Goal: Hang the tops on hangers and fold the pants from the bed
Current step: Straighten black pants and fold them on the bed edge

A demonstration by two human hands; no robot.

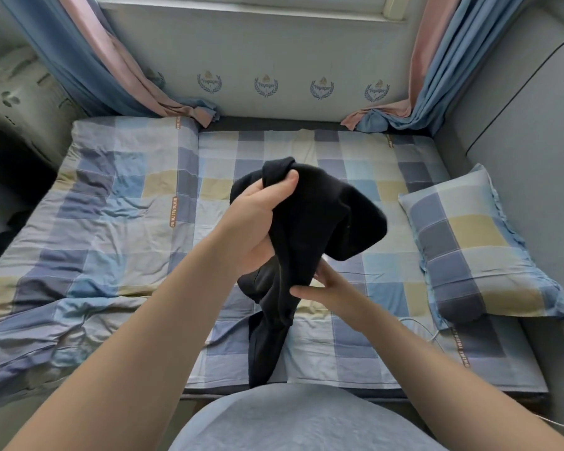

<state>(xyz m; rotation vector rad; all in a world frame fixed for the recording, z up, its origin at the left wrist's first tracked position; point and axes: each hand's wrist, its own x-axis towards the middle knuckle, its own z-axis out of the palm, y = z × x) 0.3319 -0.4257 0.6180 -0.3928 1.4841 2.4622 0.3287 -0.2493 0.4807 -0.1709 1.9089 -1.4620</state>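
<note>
Head view, only one. Centre frame: my left hand (258, 219) is fisted round the bunched upper end of the black garment (323, 216), thumb over the fabric. Just below, my right hand (326, 288) pinches its lower part, thumb in front, fingers behind. The tail drapes onto the bed (355, 353), bottom centre. Pillow (469, 249) sits at right, quilt (95, 222) at left. Risks: it's so wadded I can't tell top from pants, so it could get mis-sorted. Folding it twisted would set creases. No hanger in view.
</note>
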